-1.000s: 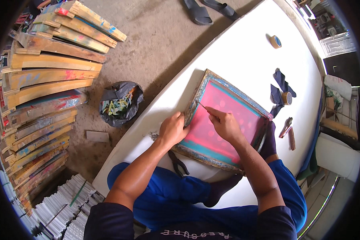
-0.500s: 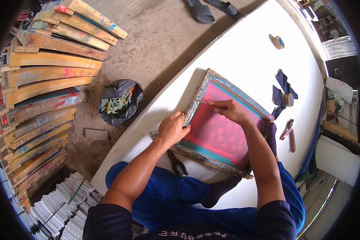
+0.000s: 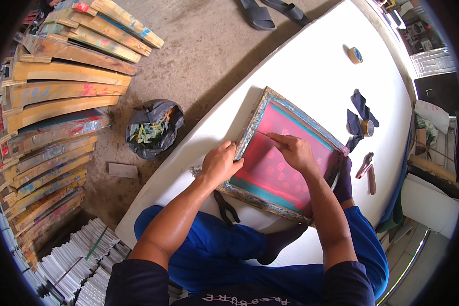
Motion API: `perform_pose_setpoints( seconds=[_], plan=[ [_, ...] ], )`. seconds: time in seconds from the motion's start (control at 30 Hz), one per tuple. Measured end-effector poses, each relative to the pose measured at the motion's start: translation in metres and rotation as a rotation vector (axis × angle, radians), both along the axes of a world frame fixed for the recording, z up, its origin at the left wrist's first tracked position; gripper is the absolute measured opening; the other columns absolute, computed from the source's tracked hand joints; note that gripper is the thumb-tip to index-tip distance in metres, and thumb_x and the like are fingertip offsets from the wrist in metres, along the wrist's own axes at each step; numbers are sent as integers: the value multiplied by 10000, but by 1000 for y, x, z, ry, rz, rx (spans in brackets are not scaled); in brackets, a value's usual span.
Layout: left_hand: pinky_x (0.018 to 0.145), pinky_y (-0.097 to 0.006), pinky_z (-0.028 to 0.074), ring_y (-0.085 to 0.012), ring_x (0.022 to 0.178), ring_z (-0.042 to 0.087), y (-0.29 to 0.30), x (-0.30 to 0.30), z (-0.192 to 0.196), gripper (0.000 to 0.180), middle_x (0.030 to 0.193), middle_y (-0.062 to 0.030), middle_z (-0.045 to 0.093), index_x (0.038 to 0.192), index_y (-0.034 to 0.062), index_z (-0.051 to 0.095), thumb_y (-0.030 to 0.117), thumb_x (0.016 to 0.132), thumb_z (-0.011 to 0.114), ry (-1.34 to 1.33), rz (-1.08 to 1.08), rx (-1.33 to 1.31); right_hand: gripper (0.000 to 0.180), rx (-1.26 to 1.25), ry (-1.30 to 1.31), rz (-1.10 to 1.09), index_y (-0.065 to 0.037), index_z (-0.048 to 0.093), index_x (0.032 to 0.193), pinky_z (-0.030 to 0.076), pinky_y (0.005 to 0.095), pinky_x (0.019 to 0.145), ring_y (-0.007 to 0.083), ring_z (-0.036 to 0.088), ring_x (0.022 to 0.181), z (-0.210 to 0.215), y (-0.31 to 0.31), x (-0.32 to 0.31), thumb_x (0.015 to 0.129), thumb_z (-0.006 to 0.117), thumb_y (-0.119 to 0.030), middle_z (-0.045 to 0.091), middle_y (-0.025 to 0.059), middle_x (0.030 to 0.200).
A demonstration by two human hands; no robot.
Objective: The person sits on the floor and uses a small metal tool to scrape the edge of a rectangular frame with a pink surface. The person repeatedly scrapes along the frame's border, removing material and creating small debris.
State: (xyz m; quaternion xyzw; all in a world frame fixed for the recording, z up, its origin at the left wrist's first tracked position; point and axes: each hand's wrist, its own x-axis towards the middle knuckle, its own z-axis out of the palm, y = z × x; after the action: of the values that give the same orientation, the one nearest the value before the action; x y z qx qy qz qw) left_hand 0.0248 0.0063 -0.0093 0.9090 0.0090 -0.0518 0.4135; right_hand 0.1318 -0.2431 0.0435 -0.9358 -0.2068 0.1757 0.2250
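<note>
Lying flat on a white table (image 3: 311, 76), a screen-printing frame (image 3: 250, 130) w/ pink mesh, teal border inside & paint-stained wooden rails is seen, just in front of the seated person.

- Left hand (image 3: 220, 163): curled shut on the frame's left rail, approx. mid-length.
- Right hand (image 3: 293, 151): rested on the pink mesh near the frame's upper-left part; fingers pinched narrow on a thin stick-like tool (image 3: 262, 133), its tip pointed toward the left rail. Exact kind of tool can't be told.
- Black pliers (image 3: 225, 206): laid on the table just below the frame's lower-left corner.
- Dark cloth scraps (image 3: 359, 109) & a tape roll (image 3: 367, 127): right of the frame's top-right corner.
- Second tape roll (image 3: 355, 55): well beyond the frame, far side of table.
- Small hand tools (image 3: 367, 171): right of the frame, near table edge.
- Black bag of coloured scraps (image 3: 153, 127): on the floor, left of the frame.
- Stacked wooden frames (image 3: 56, 102): further left, past the bag.
</note>
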Motion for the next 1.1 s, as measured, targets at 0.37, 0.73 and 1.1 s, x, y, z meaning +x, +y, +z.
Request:
perform_pose_setpoints(
  seconds=[0.37,0.73,1.1],
  plan=[
    [761,-528,552,-436,836,681,0,0,1,337,884,-192,647,913,-43,679,260,861,818,-10,9,-11,364,103,157,118,-217,762,1350,589,384,863,224,741,963,-24,-13,25,996,727,-141,800,72,1142],
    [739,-520,550,-419,806,677,-1,-1,-2,339,885,-177,638,877,-27,670,272,849,828,-27,25,1,414,210,631,78,-177,741,1395,583,328,770,136,697,906,-38,-20,70,982,741,-147,793,45,1102],
    [796,-524,581,-434,878,706,2,1,4,337,961,-190,679,939,-20,676,271,856,825,50,-22,18,370,134,107,113,-143,746,1367,607,359,798,205,769,891,-6,-6,12,997,733,-135,806,139,1158]
  ],
)
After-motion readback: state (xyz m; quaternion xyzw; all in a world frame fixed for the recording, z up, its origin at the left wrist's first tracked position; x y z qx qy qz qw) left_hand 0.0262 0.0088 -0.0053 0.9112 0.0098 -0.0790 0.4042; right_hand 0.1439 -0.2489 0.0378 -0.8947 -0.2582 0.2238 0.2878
